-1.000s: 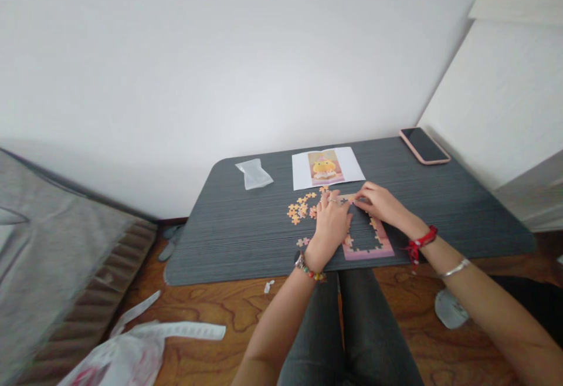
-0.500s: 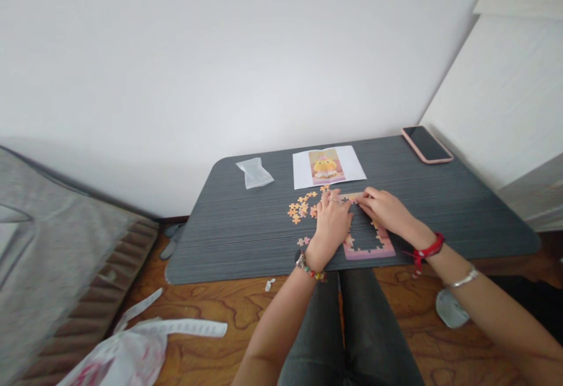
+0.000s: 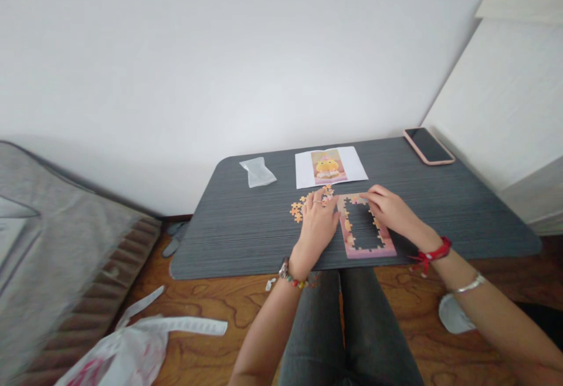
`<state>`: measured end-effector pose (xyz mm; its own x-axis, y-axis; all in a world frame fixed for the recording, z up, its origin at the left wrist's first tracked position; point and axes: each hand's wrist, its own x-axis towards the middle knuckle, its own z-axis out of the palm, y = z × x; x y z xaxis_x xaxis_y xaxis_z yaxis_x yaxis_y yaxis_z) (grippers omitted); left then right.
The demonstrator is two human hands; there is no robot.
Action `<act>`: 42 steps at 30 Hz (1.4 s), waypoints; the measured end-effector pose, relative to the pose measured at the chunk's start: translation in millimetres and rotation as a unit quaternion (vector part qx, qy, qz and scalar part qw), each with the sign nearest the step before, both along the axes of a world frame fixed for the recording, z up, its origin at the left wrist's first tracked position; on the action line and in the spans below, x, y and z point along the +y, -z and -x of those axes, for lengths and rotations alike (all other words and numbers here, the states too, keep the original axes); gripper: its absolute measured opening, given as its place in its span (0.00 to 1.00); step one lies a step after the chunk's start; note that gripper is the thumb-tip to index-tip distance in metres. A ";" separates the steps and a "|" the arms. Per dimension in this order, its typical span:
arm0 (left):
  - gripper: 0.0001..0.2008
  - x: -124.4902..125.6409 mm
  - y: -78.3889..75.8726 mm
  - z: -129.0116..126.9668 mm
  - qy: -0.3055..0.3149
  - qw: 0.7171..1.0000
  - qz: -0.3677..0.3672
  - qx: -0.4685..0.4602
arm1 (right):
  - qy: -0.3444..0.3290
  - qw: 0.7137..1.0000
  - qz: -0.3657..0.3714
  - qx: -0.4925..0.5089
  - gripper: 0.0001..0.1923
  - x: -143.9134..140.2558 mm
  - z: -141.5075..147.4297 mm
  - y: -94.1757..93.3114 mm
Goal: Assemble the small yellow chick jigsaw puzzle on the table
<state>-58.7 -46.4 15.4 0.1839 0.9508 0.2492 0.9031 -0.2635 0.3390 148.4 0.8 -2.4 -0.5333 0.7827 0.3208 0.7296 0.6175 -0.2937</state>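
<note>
- Resting flat on the dark table (image 3: 246, 239), the left hand (image 3: 317, 222) lies palm down, fingers spread loosely over the loose puzzle pieces (image 3: 299, 209); nothing is visibly gripped.
- Right hand (image 3: 389, 210) sits on the far right part of the puzzle frame (image 3: 367, 250), fingertips at its top edge (whether a piece is pinched there I cannot tell).
- Puzzle frame: pink border assembled, middle unfilled, lying near the table's near edge, between the two hands.
- Reference picture (image 3: 329, 166) on a white sheet lies just beyond the frame.
- Clear plastic bag (image 3: 258, 172) left of the sheet; phone (image 3: 428, 145) at the far right corner, well apart.
- Beaded bracelet on the left wrist, red cord on the right.
</note>
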 end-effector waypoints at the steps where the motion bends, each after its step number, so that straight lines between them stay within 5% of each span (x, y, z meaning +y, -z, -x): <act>1: 0.16 -3.3 -0.8 9.1 -0.017 1.000 -0.002 0.000 | -0.001 1.000 0.003 0.018 0.15 -2.2 0.4 -2.4; 6: 0.12 -24.1 5.3 52.6 -0.084 0.996 -0.032 -0.003 | -0.019 0.998 0.007 0.054 0.14 -23.8 10.4 -10.8; 11: 0.10 -47.2 16.9 71.5 -0.077 0.995 -0.069 -0.010 | -0.023 0.998 0.051 0.021 0.11 -53.0 36.7 -9.6; 21: 0.09 -70.4 30.0 77.2 -0.097 0.991 -0.083 -0.040 | 0.068 0.995 0.057 -0.041 0.09 -73.2 90.3 5.0; 42: 0.03 -67.7 32.7 68.7 -0.081 0.994 -0.057 -0.047 | -0.006 0.996 0.087 -0.029 0.09 -80.0 120.2 0.4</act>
<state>-127.4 -114.1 -17.3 0.0022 0.9305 0.3662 0.9028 -0.1593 0.3995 28.2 -79.1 -2.9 -0.5557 0.8177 0.1503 0.7417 0.5693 -0.3546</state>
